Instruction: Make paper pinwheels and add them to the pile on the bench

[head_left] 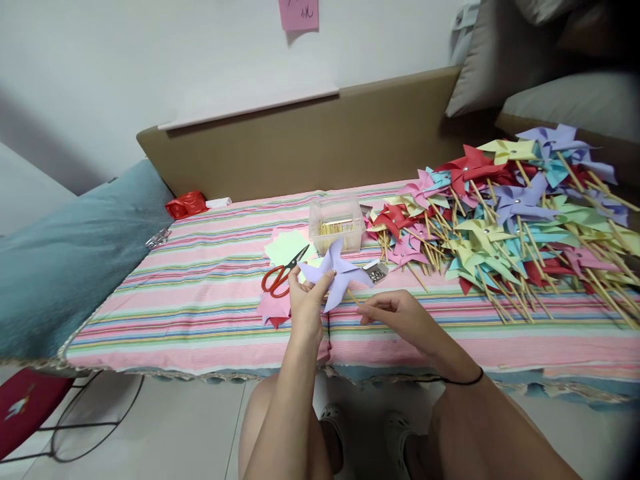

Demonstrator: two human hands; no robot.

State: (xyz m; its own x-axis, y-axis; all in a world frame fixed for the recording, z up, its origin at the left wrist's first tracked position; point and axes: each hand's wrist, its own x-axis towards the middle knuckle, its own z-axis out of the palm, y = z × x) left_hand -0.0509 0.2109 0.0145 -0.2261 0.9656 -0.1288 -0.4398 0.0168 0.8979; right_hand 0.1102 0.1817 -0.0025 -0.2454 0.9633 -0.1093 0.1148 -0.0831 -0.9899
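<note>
A lavender paper pinwheel [341, 272] is held up over the striped cloth. Its paper blades are pinched near the centre by my left hand [307, 300], which is closed. My right hand [393, 313] closes its fingertips on the lower end of the pinwheel's wooden stick. Red-handled scissors [281, 275] lie just left of my left hand, partly over pale green paper sheets [285, 248]. Pink paper pieces [274, 307] lie below the scissors. Behind the pinwheel stands a clear plastic box [336, 210] with wooden sticks inside. A small box of metal pins [376, 271] lies right of the pinwheel.
A large heap of finished pinwheels [485, 230] in several colours spreads over the right side. The striped cloth [200, 293] covers the seat, with a backrest [280, 153] behind. At the far left are a red plastic bag [187, 205] and a blue cushion [85, 260].
</note>
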